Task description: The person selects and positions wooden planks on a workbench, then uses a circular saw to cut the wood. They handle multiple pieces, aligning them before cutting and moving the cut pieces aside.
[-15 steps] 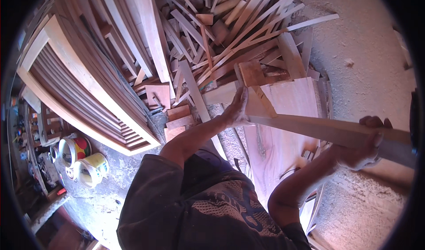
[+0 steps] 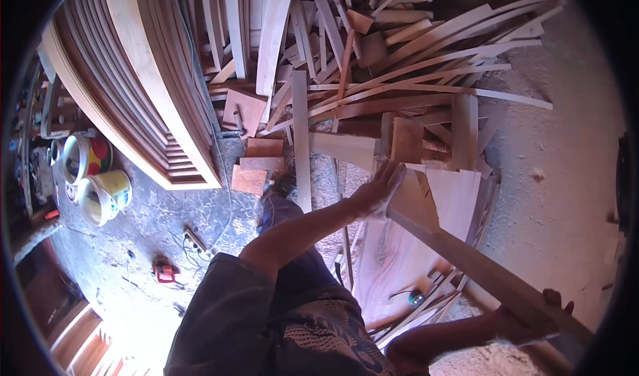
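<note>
A long wooden plank (image 2: 479, 269) slants from the middle toward the lower right. My left hand (image 2: 377, 191) is closed on its upper end, beside an angled light wood piece (image 2: 419, 196) and an upright brown block (image 2: 406, 138). My right hand (image 2: 532, 319) is wrapped round the plank farther down, its fingers curled over the edge. Underneath lies a wide pale board (image 2: 379, 279) with a small round dark and green object (image 2: 416, 297) near its lower edge. Whether the plank's upper end rests on anything is hard to tell.
Louvred wooden frames (image 2: 126, 36) stand at upper left. A heap of offcuts and strips (image 2: 399, 49) fills the top. Buckets (image 2: 100, 197), a power strip (image 2: 194, 239) with cords and a red tool (image 2: 164, 271) sit on the floor at left. A pale wall or floor surface (image 2: 559, 189) runs along the right.
The plank now slants more steeply, my right hand lower with it. My left hand appears lower and farther right, as the whole view has also shifted, showing more floor at left.
</note>
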